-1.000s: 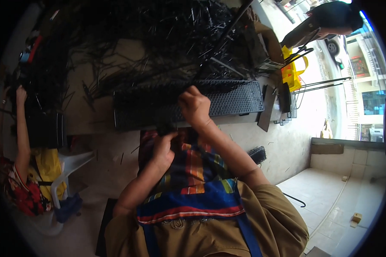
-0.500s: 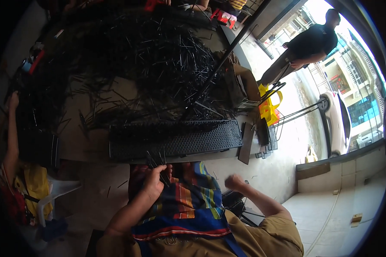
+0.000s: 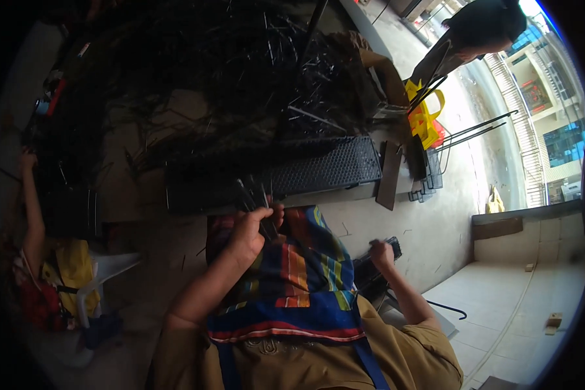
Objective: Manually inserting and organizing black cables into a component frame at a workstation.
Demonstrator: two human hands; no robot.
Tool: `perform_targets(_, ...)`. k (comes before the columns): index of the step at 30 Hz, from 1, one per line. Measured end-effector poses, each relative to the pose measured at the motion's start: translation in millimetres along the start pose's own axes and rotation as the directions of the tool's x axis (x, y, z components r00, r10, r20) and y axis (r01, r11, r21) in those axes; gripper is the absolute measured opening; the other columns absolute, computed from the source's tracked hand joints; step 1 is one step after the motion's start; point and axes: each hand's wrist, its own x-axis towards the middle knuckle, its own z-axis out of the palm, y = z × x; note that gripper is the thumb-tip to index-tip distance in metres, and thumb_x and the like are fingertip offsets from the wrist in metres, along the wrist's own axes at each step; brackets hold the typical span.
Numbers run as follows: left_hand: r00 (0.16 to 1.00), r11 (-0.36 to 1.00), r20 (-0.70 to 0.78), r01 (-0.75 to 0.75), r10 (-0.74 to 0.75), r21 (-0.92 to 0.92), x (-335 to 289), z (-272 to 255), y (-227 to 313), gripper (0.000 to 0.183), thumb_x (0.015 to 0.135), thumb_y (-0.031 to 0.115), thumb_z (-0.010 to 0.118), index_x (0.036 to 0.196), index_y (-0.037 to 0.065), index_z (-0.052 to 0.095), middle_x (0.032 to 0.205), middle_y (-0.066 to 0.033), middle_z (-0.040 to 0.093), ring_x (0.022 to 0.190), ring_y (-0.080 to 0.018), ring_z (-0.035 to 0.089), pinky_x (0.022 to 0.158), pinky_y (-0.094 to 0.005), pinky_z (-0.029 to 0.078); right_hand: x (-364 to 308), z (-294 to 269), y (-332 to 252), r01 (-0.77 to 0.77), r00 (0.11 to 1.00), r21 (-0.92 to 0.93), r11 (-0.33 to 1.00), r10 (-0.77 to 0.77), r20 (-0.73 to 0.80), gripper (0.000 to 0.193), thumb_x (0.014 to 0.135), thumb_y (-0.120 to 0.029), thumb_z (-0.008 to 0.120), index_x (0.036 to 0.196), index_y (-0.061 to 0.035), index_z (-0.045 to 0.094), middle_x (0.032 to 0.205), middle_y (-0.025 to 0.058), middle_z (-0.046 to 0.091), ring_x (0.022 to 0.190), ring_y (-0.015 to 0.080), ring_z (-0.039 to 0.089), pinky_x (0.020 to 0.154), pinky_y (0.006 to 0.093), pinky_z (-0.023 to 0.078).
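Observation:
My left hand (image 3: 248, 233) is closed around a small bunch of thin black rods (image 3: 246, 194), just in front of the table edge and above the striped cloth over my lap. Beyond it, along the near side of the table, lies a long black tray (image 3: 325, 164) with a honeycomb pattern. Out to the right, my right hand (image 3: 381, 255) is curled beside a dark ribbed object (image 3: 394, 246) low by my side. Whether its fingers grip anything is too dark to make out. A large heap of black rods (image 3: 266, 71) covers the tabletop.
An open cardboard box (image 3: 385, 78) stands at the table's right edge, near a yellow bag (image 3: 424, 123). A flat brown strip (image 3: 389, 175) sticks out past the tray. At left, another person's arm (image 3: 32, 208) reaches to the table. A person (image 3: 484, 29) stands far right.
The view has shifted, so the table sits higher. My right hand has moved outward, down beside the dark ribbed object. My left hand still holds the rods.

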Motion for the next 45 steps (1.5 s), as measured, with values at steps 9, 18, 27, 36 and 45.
perform_targets(9,0.987,0.987,0.067,-0.140,0.145,-0.079,25,57,-38,0.019,0.084,-0.003,0.058,0.102,0.004,0.062,0.096,-0.0133,0.068,0.083,-0.0226,0.067,0.075,-0.0359,0.057,86,-60,-289,0.039,0.989,0.999,-0.036,0.142,-0.034,0.032,0.097,-0.023,0.051,0.117,0.0004,0.057,0.109,0.0071,0.062,0.092,0.0161,0.059,0.080,0.0290,0.047)
perform_targets(18,0.986,0.990,-0.157,-0.033,0.054,0.135,28,14,-54,0.013,0.081,0.002,0.065,0.093,0.005,0.070,0.086,-0.0050,0.069,0.072,-0.0177,0.066,0.056,-0.0340,0.053,106,-44,-312,-0.226,0.974,0.973,-0.050,-0.027,0.224,0.030,0.094,-0.015,0.057,0.120,0.0006,0.058,0.093,0.0005,0.063,0.075,0.0070,0.056,0.065,0.0206,0.045)
perform_targets(27,0.994,0.958,-0.061,-0.073,0.093,0.277,33,4,-50,0.012,0.083,-0.001,0.063,0.092,0.004,0.070,0.086,-0.0062,0.071,0.072,-0.0140,0.068,0.059,-0.0259,0.054,142,-45,-300,-0.248,0.959,0.952,0.180,-0.093,0.267,0.010,0.082,0.005,0.066,0.088,-0.0010,0.060,0.074,0.0018,0.061,0.066,0.0081,0.056,0.055,0.0231,0.045)
perform_targets(36,0.980,0.948,-0.165,-0.058,0.114,0.312,28,1,-39,0.012,0.087,0.005,0.061,0.095,0.000,0.068,0.087,-0.0103,0.072,0.075,-0.0177,0.069,0.061,-0.0304,0.052,193,-53,-311,0.429,0.868,0.657,0.619,-0.083,-0.489,0.009,0.084,-0.001,0.069,0.091,-0.0024,0.063,0.075,0.0009,0.065,0.065,0.0048,0.057,0.059,0.0203,0.046)
perform_targets(45,0.984,0.942,-0.119,-0.088,0.133,0.324,31,3,-38,0.013,0.087,0.008,0.059,0.088,0.004,0.072,0.082,-0.0054,0.072,0.066,-0.0107,0.066,0.049,-0.0223,0.047,205,-55,-324,0.603,0.762,0.451,0.658,-0.309,-0.568,0.011,0.079,0.001,0.071,0.088,-0.0011,0.067,0.074,0.0076,0.065,0.062,0.0109,0.061,0.059,0.0232,0.047)
